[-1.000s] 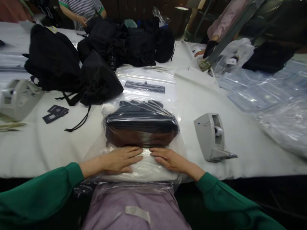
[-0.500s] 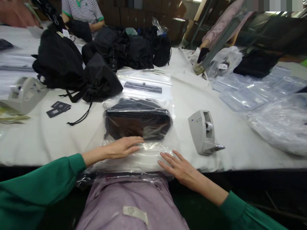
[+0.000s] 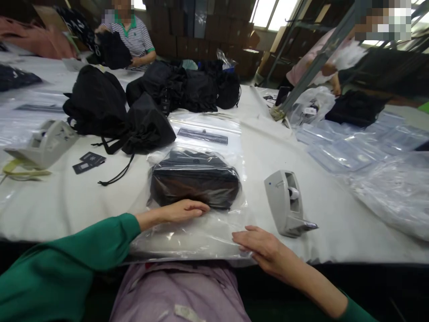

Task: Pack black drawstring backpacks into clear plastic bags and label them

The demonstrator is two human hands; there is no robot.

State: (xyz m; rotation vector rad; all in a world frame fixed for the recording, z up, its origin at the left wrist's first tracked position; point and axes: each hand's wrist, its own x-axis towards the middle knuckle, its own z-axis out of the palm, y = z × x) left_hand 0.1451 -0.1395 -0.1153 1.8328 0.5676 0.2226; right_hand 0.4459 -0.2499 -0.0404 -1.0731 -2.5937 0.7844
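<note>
**A:** Where is the pouch?

**B:** The black pouch lies inside a clear plastic bag, flat on the surface, straight ahead of the person.

**A:** And the hands?

**B:** The left hand rests palm down on the plastic against the pouch's near side, fingers loosely curled, gripping nothing. The right hand lies open and flat on the bag's loose end, nearer than the pouch and to its right.

**A:** Which step, do you think?

**B:** Smoothing the bag's loose end, I'd judge. Folding it over would call for one hand pinning the pouch while the other lifts the plastic.

**A:** Around it?

**B:** A tape dispenser stands just right of the pouch. Black drawstring bags lie beyond it, to the left.
</note>
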